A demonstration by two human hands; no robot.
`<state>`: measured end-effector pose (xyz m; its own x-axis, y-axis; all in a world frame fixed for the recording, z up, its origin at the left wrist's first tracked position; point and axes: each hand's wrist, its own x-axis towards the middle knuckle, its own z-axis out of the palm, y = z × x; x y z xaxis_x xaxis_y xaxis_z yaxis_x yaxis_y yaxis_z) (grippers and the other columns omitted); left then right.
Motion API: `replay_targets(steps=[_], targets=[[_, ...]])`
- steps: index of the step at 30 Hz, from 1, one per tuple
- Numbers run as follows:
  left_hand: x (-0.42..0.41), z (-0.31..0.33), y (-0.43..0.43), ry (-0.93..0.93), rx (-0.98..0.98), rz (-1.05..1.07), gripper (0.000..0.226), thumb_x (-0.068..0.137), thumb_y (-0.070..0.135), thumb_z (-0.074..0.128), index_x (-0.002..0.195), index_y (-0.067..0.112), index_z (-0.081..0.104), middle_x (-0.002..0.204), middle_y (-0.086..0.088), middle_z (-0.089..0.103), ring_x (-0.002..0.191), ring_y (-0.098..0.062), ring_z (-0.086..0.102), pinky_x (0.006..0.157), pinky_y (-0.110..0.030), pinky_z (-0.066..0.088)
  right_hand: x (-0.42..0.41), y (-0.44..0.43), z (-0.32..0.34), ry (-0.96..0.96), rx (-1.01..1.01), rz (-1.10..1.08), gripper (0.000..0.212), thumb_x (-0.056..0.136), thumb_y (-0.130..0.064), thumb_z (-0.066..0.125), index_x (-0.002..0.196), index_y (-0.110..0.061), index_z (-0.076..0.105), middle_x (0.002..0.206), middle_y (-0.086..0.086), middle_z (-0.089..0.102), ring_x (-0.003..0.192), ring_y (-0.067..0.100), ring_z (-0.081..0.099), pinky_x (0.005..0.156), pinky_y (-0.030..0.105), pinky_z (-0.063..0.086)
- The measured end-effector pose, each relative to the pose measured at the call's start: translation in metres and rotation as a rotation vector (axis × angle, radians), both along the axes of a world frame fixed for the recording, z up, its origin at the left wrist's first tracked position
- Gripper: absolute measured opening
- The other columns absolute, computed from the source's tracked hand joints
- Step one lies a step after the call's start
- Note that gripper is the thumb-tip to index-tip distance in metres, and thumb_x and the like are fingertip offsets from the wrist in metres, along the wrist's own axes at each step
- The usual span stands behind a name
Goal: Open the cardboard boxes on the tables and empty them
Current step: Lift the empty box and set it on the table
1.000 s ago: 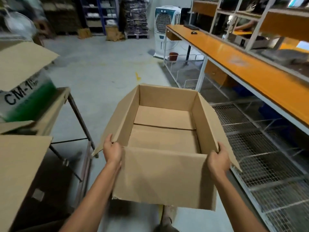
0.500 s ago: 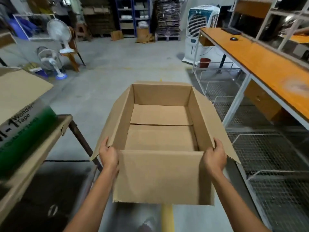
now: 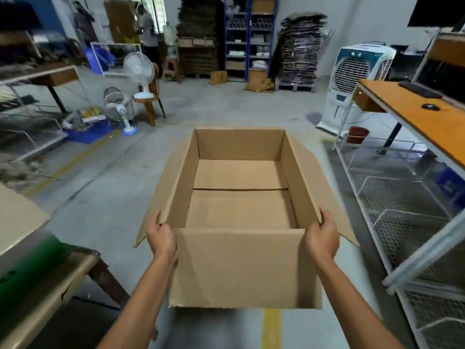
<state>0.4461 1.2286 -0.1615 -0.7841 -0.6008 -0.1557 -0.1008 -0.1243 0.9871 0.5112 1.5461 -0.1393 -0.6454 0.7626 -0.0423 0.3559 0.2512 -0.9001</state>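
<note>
I carry an open brown cardboard box [image 3: 239, 265] in front of me, above the concrete floor. Nothing lies inside it; only its bottom flaps show. All top flaps hang outward. My left hand [image 3: 161, 235] grips the near left corner, and my right hand [image 3: 323, 234] grips the near right corner. Fingers of both hands curl around the side walls. At the lower left edge, part of another box with a green band [image 3: 22, 268] sits on a small wooden table [image 3: 50, 293].
An orange-topped workbench [image 3: 425, 122] with wire baskets [image 3: 392, 205] under it runs along the right. A white air cooler [image 3: 357, 79] stands at the back right. Two fans [image 3: 138, 69] and a blue crate [image 3: 88, 128] are at the left. Shelves and stacked cardboard line the far wall.
My view has swung to the left and lifted, showing the far wall and fans. The box stays in both hands, level. The left table box has slid toward the frame's edge.
</note>
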Motion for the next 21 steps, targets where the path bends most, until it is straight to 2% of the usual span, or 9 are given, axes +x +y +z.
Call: replay_targets(steps=[2, 5, 8, 13, 17, 21], targets=[[-0.039, 0.009, -0.006, 0.006, -0.008, 0.034, 0.058, 0.09, -0.009, 0.035, 0.141, 0.011, 0.054, 0.127, -0.008, 0.06, 0.111, -0.025, 0.058, 0.101, -0.034, 0.048, -0.049, -0.004, 0.009, -0.006, 0.007, 0.031, 0.055, 0.095, -0.004, 0.041, 0.146, -0.022, 0.048, 0.133, 0.011, 0.062, 0.118, 0.036, 0.056, 0.095, 0.038, 0.043], [-0.092, 0.017, -0.015, 0.03, -0.025, 0.094, 0.058, 0.088, -0.01, 0.036, 0.139, 0.01, 0.055, 0.127, -0.007, 0.06, 0.109, -0.022, 0.058, 0.1, -0.03, 0.046, -0.117, -0.012, 0.014, -0.005, -0.003, 0.1, 0.058, 0.095, -0.002, 0.039, 0.149, -0.022, 0.044, 0.138, 0.011, 0.059, 0.121, 0.036, 0.055, 0.096, 0.039, 0.042], [-0.142, 0.021, -0.023, 0.05, -0.025, 0.165, 0.059, 0.088, -0.009, 0.037, 0.14, 0.013, 0.055, 0.13, -0.008, 0.061, 0.115, -0.023, 0.058, 0.106, -0.036, 0.047, -0.189, -0.016, 0.011, -0.007, 0.01, 0.184, 0.058, 0.095, -0.001, 0.038, 0.149, -0.022, 0.043, 0.137, 0.012, 0.06, 0.118, 0.037, 0.055, 0.094, 0.039, 0.042], [-0.223, 0.029, -0.029, 0.106, -0.034, 0.323, 0.056, 0.09, -0.012, 0.037, 0.138, 0.009, 0.054, 0.128, -0.005, 0.059, 0.109, -0.019, 0.056, 0.092, -0.023, 0.044, -0.326, -0.029, 0.013, 0.025, 0.018, 0.336, 0.059, 0.093, 0.002, 0.041, 0.148, -0.019, 0.045, 0.129, 0.018, 0.063, 0.114, 0.041, 0.057, 0.093, 0.042, 0.043], [-0.286, 0.035, -0.036, 0.107, -0.06, 0.431, 0.057, 0.088, -0.009, 0.041, 0.137, 0.017, 0.057, 0.135, -0.008, 0.059, 0.122, -0.027, 0.057, 0.108, -0.042, 0.046, -0.424, -0.039, 0.026, 0.068, 0.012, 0.453, 0.059, 0.092, 0.004, 0.043, 0.147, -0.018, 0.047, 0.119, 0.02, 0.067, 0.107, 0.041, 0.059, 0.087, 0.04, 0.043], [-0.331, 0.056, -0.042, 0.095, -0.111, 0.527, 0.059, 0.087, -0.007, 0.045, 0.136, 0.024, 0.056, 0.132, -0.006, 0.058, 0.12, -0.029, 0.056, 0.107, -0.048, 0.046, -0.506, -0.053, 0.048, 0.125, -0.028, 0.571, 0.059, 0.095, 0.005, 0.042, 0.15, -0.017, 0.045, 0.123, 0.02, 0.066, 0.106, 0.039, 0.059, 0.079, 0.035, 0.037]])
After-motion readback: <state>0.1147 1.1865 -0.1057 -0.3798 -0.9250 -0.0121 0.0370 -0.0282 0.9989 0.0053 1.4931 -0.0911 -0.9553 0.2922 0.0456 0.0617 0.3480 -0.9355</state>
